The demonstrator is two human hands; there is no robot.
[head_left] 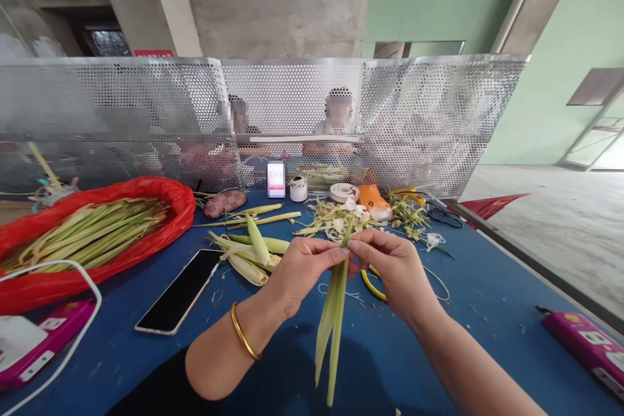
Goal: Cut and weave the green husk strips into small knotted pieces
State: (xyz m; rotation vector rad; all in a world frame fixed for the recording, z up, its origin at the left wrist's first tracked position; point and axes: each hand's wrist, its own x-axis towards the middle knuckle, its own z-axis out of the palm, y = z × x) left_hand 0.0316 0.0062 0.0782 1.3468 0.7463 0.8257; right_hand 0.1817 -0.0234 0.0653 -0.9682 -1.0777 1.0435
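Observation:
Long green strips of corn husk [334, 318] hang down from my fingertips over the blue table. My left hand [305, 266], with a gold bangle on the wrist, pinches their upper part between thumb and forefinger. From the other side my right hand [387, 266] has its fingers closed on the same spot, close to the left fingertips. What exactly lies between the fingers is partly hidden. Whole pale-green corn husks [253, 250] lie just beyond my left hand. Behind the hands spreads a heap of husk scraps [331, 218].
A red plastic bag [182, 198] of long strips stands at left. Near it lie a black phone [180, 292] and a pink power strip [53, 331] with a white cable. Another pink power strip [585, 338] is at right. A perforated metal screen [292, 104] closes the back, with people behind it.

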